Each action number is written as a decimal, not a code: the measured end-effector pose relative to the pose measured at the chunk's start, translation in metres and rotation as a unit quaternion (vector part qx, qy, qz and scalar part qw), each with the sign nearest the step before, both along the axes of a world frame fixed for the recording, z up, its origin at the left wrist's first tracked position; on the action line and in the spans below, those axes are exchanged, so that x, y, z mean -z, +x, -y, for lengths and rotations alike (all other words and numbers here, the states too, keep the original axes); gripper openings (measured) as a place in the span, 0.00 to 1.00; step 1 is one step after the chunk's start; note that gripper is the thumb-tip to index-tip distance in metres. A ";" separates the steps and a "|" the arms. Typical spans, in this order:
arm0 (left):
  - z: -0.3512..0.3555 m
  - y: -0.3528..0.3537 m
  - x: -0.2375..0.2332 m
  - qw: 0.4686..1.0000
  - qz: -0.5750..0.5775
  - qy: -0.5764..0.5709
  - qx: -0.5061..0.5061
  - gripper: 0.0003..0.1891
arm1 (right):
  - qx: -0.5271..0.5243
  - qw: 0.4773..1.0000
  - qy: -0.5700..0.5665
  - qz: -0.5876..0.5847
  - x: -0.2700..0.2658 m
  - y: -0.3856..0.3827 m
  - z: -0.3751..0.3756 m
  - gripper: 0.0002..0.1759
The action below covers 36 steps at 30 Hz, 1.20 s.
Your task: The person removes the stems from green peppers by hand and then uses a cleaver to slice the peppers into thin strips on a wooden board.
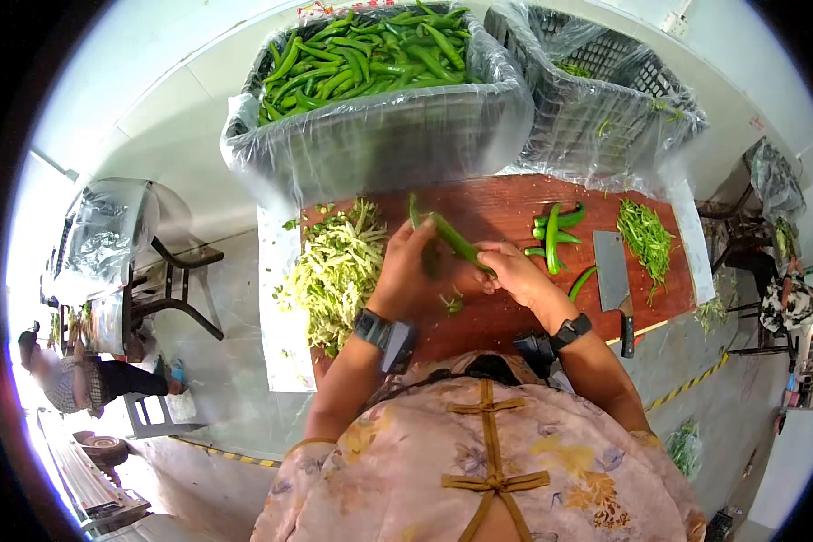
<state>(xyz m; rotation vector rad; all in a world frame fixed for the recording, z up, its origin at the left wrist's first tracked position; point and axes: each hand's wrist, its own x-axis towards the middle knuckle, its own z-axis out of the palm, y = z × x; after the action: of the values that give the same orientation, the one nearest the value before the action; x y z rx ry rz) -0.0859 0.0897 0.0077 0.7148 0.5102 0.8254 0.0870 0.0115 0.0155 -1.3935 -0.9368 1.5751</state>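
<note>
A long green chili pepper (pixel 455 238) slants between my two hands over the red-brown board (pixel 515 330). My left hand (pixel 405 268), partly blurred, is closed on its upper end, and another green length sticks up above those fingers. The fingers of my right hand (pixel 518 275) pinch the pepper's lower end. To the left lies a heap of pale cores and stem ends (pixel 339 271). Several whole green peppers (pixel 553 237) rest right of my right hand. Beyond them lies a cleaver (pixel 612 271) with a black handle, beside a pile of thin green shreds (pixel 645 237).
At the back stands a plastic-lined crate (pixel 379 126) full of green peppers. A second lined crate (pixel 596 126) to its right holds a few green bits. Another person (pixel 90 384) is at the far left beside a table, and one more (pixel 783 298) at the far right.
</note>
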 end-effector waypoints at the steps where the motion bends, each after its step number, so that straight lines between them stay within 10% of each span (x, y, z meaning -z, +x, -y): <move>1: 0.000 -0.001 -0.001 1.000 0.001 -0.003 -0.003 0.08 | -0.003 1.000 -0.002 -0.007 -0.003 -0.001 0.001 0.11; 8: 0.001 0.001 0.000 0.996 0.054 -0.064 0.005 0.08 | -0.013 0.996 0.015 0.083 -0.002 -0.003 0.004 0.09; 11: 0.008 0.004 -0.009 0.986 -0.098 0.133 -0.037 0.08 | 0.013 0.997 0.015 0.080 -0.011 -0.010 0.005 0.08; 13: 0.011 0.005 -0.017 0.991 0.061 -0.119 0.010 0.09 | 0.001 0.994 0.063 0.092 -0.005 -0.008 0.001 0.10; 19: 0.008 0.003 -0.011 0.998 0.032 -0.050 -0.015 0.09 | 0.027 0.985 0.072 0.157 0.001 -0.004 0.001 0.11; 36: 0.026 0.030 -0.015 0.990 -0.100 0.049 0.083 0.14 | 0.081 0.994 0.064 0.037 0.007 -0.010 -0.001 0.10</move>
<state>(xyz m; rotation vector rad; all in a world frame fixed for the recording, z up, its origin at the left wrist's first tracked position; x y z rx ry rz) -0.0564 0.0633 0.0223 0.9245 0.5844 0.6292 0.0770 0.0129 0.0088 -1.4079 -0.9265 1.3293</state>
